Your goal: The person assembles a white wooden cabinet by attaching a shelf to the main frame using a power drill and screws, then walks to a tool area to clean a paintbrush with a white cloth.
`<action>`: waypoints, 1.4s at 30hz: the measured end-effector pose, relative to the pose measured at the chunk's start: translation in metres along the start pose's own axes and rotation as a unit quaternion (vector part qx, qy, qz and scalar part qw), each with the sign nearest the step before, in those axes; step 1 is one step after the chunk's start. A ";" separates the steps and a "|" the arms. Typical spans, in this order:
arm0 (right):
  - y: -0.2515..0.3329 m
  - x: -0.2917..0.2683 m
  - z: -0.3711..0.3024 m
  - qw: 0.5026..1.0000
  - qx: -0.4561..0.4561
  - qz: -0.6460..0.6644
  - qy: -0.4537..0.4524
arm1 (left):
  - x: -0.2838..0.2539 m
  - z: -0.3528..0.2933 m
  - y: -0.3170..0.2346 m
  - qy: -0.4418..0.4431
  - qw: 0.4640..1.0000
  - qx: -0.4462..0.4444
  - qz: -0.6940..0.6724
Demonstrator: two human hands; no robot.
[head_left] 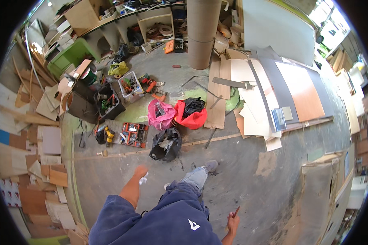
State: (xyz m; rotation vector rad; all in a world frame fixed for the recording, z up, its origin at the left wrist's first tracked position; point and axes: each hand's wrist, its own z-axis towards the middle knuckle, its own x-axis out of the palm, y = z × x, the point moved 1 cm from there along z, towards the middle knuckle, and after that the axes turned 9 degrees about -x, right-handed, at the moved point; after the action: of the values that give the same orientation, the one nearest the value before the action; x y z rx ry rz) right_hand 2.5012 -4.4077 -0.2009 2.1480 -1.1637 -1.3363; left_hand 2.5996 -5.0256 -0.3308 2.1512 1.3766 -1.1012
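My left hand [141,170] is stretched forward over the floor, closed on a small crumpled white scrap [144,178], paper or cloth. Down by my right side, my right hand [233,222] grips a slim reddish-brown stick [236,210] that points upward; its exact kind is too small to make out. Ahead of my left hand stands an open black plastic bag [166,152] with pale scraps inside. A pink bag [161,115] and a red bag [191,122] with black plastic in it sit just behind that one.
A yellow drill [109,134], an orange organizer box [134,134] and a brush [102,153] lie at the left. Farther back are a clear tub [131,86] and a thick column [203,36]. Sheet panels [298,87] spread at the right; board offcuts [51,141] line the left.
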 end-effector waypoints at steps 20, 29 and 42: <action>-0.030 -0.189 0.297 0.969 -0.025 -0.107 0.220 | -0.037 -0.162 -0.334 -0.124 0.880 0.132 -0.438; 0.023 -0.126 0.382 0.983 -0.057 0.001 0.173 | 0.187 -0.311 -0.088 -0.194 0.895 -0.125 -0.381; 0.115 0.131 0.260 0.877 -0.197 -0.199 0.391 | 0.337 -0.463 0.021 -0.073 0.629 -0.495 -0.595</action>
State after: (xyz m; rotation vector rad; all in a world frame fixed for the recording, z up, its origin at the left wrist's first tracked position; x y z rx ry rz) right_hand 2.2521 -4.5499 -0.3279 2.2999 -0.1194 -0.5985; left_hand 2.8866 -4.5300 -0.2988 0.1923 2.5009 -0.4428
